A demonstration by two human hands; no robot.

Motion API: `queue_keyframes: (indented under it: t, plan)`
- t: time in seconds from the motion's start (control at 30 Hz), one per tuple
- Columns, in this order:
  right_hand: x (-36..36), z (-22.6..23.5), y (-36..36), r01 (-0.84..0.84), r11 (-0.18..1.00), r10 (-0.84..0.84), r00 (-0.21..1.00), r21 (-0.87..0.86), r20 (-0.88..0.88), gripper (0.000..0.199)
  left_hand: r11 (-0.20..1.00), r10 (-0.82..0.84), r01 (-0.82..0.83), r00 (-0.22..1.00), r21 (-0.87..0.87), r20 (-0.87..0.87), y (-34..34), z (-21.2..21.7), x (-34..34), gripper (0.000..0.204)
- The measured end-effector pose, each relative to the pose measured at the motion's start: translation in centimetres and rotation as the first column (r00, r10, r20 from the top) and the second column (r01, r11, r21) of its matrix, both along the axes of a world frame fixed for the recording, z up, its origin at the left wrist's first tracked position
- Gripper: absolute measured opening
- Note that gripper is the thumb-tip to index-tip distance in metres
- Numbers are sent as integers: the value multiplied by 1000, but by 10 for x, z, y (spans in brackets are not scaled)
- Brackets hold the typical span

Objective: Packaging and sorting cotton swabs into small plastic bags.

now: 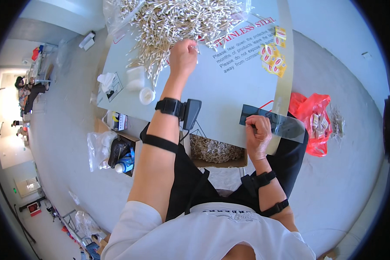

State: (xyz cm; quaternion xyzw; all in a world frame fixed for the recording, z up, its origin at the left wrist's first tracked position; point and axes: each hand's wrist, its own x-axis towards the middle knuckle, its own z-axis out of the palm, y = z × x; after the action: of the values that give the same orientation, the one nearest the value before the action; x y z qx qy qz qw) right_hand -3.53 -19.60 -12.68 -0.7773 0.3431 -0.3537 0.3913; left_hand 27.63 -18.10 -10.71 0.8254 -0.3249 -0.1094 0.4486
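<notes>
A large heap of cotton swabs covers the far part of the table, partly on clear plastic. At its near edge my left hand is closed, fingertips curled together; whatever they pinch is too small to make out. My right hand is curled at the table's near right edge, over a dark translucent plastic strip. What its fingers hold, if anything, is hidden. Left of my left wrist stand a small round white tub and a clear, whitish container.
Yellow-and-white labels lie on the table's right side, and crumpled white tissue on its left. A cardboard box of swabs sits below the near edge. A red plastic bag with small packets is at right; a blue bottle is lower left.
</notes>
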Motion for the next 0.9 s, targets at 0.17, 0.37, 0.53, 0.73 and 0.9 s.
queue_keyframes:
  t: [0.17, 0.37, 0.53, 0.73, 0.9]
  plan:
    - [2, 2, 0, -4, 1000, 4, 1000, -6, 0, 16, 954, -20, -152, 827, 257, 562, -10, -7, 4, 23]
    - [-1, 0, -3, 11, 999, -12, 999, -33, -34, 15, 971, -139, 42, 899, 233, 415, -4, -22, -29, 23]
    - [1, 3, -2, -19, 1000, 18, 1000, -10, -22, 14, 991, 42, -99, 866, 90, 498, 11, -18, 6, 27]
    - [2, 3, -1, 5, 1000, -5, 1000, -24, -20, 15, 849, 298, -421, 881, 320, 368, -2, -7, 31, 30]
    - [2, 4, -2, -4, 999, 2, 999, -53, -38, 14, 929, 108, -249, 891, 274, 442, -7, -21, 11, 22]
